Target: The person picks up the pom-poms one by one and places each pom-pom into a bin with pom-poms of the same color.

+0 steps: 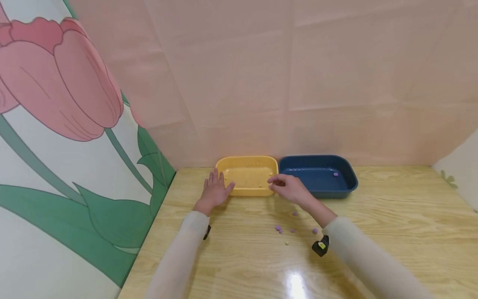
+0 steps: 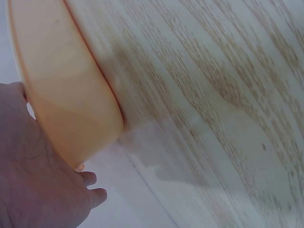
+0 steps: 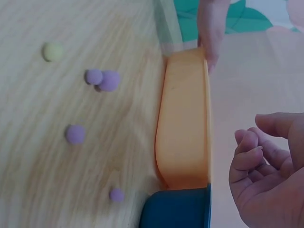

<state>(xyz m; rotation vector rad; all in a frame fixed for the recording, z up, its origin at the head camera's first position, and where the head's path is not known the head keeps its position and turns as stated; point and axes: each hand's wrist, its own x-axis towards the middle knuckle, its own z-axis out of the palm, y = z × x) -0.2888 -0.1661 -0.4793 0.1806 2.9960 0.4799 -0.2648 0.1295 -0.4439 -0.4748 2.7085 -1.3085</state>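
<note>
Between the left hand [image 1: 214, 192] and the right hand [image 1: 289, 190], a plain warm-yellow tray [image 1: 248, 192]. Just right of the right hand, a dark navy-blue tray [image 1: 325, 194] with a purple ball [image 1: 335, 174] inside. On the near side of the right hand, small purple balls [image 1: 278, 228] and one pale-yellow ball [image 1: 286, 243]. Beneath both hands, a light honey-coloured table [image 1: 239, 257] with streaky brown wood grain. Beyond them, a plain dusty-pink backdrop [image 1: 239, 83]. Left of the left hand, a white wall [image 1: 33, 265] patterned with pink, dark-outlined tulips [image 1: 86, 83] and green leaves [image 1: 115, 214].
</note>
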